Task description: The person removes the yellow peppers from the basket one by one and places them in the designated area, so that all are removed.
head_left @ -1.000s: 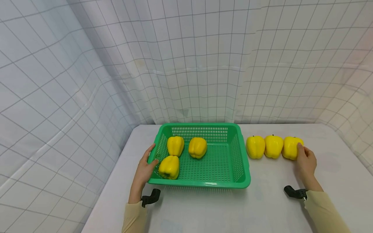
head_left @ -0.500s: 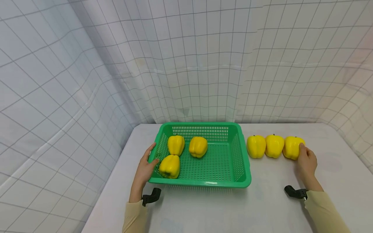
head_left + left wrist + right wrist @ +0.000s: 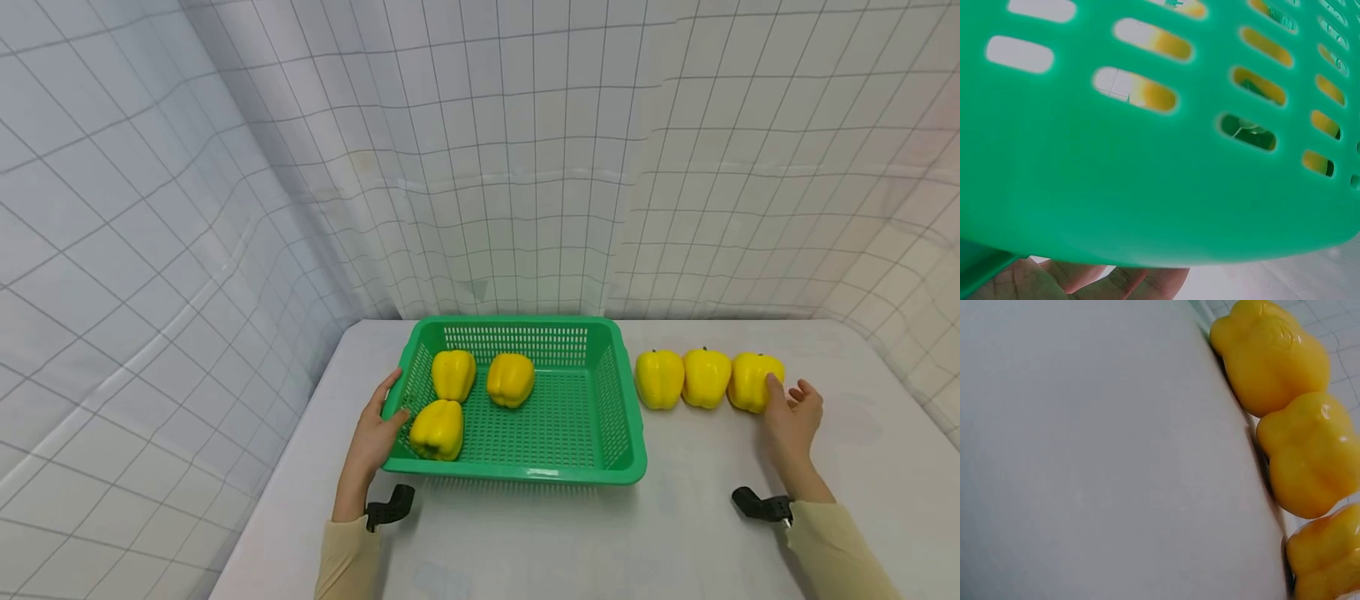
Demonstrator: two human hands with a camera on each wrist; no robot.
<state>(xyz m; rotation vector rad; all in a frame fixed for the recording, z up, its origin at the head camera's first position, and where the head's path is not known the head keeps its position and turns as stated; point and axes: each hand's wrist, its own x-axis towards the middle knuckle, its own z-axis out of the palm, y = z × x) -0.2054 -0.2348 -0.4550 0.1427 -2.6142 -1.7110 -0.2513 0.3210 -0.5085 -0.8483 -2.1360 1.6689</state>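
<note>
At the left side of a green plastic basket (image 3: 517, 472), my left hand (image 3: 371, 437) grips the rim, thumb on the inner side and fingers along the outside. The left wrist view shows the fingers (image 3: 1122, 284) below the perforated basket wall. Three yellow bell peppers lie in the basket: one at the back left (image 3: 453, 375), one at the front left (image 3: 437, 431) and one nearer the middle (image 3: 510, 381). My right hand (image 3: 793, 423) is beside the rightmost bell pepper (image 3: 752, 382), its thumb at the pepper's side and its fingers lifted away. The right wrist view does not show the hand.
Two more yellow bell peppers, one (image 3: 660, 379) near the basket and one (image 3: 706, 377) in the middle, complete a row right of the basket on the white table (image 3: 525, 542). A grid-patterned white curtain (image 3: 525, 208) hangs behind and at the sides.
My right hand's fingers have spread and drawn back to the right from the rightmost bell pepper. My left hand stays on the basket, and the peppers keep their places.
</note>
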